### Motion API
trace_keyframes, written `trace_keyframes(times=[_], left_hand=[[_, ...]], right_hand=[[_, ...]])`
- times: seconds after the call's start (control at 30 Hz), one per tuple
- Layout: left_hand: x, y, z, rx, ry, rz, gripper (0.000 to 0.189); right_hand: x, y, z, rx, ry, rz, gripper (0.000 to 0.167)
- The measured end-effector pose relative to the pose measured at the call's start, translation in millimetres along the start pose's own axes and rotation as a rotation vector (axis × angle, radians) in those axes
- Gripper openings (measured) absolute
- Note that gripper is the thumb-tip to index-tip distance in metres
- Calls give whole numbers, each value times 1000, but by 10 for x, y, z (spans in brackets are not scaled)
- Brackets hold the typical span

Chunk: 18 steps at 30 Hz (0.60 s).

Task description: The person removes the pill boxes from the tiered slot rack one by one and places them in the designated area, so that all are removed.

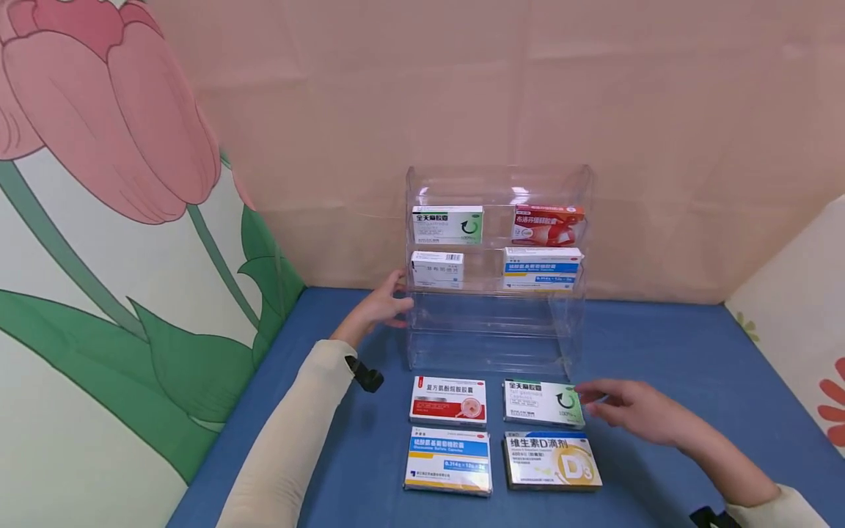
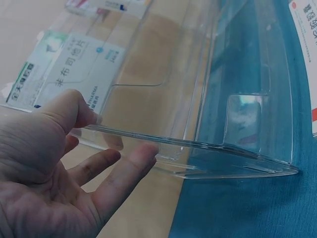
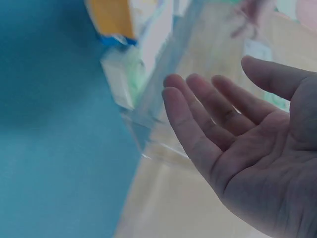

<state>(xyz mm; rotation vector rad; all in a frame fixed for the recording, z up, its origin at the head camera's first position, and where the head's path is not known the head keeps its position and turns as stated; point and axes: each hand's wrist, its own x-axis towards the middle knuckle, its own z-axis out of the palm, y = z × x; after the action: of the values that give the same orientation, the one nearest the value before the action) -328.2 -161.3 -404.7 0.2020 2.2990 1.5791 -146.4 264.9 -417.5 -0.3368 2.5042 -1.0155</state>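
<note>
A clear acrylic rack (image 1: 488, 345) stands at the back with medicine boxes on its tiers. My left hand (image 1: 381, 303) is at the rack's left side; in the left wrist view, the thumb (image 2: 74, 106) touches the side panel's edge and the other fingers spread loosely along its outer face. Low over the table, my right hand (image 1: 630, 407) has its fingertips by the right edge of a white-and-green medicine box (image 1: 543, 403). In the right wrist view its palm (image 3: 262, 158) faces the camera, with nothing in the loosely bent fingers.
Lying before the rack are a red-and-white box (image 1: 449, 401), a blue-and-white box (image 1: 449, 460) and a yellow vitamin D box (image 1: 553, 460). The rack holds white-green (image 1: 447, 225), red (image 1: 548, 225), plain white (image 1: 438, 270) and blue-white (image 1: 542, 269) boxes. A beige backdrop (image 1: 462, 95) hangs behind.
</note>
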Motion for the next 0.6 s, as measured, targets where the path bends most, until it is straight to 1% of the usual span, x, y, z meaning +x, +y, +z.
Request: trace_keyframes(times=[0.07,0.13,0.3,0.37,0.5,0.6], left_hand=[[-2,-20,-1,-12,3,7,74],[1,-23,0,-14,-1,18,74],[21,-13,5,0,-8,21,71],[29,-17,5,0,-7,16,71],[45,-33,4,-9,-3,11,72],[46,-43,1,-22,0,8,72]], right_hand=[[16,-61,-76,-37,62,-19,50],[43,-111,-157,-78,116,-57,49],[158,-224,-377,-204,255,-182,43],[223,-280,-498,-243,310,-239,44],[384,-443,-778,-271,400,-341,47],[530,-578,-953,-305,453,-387,49]])
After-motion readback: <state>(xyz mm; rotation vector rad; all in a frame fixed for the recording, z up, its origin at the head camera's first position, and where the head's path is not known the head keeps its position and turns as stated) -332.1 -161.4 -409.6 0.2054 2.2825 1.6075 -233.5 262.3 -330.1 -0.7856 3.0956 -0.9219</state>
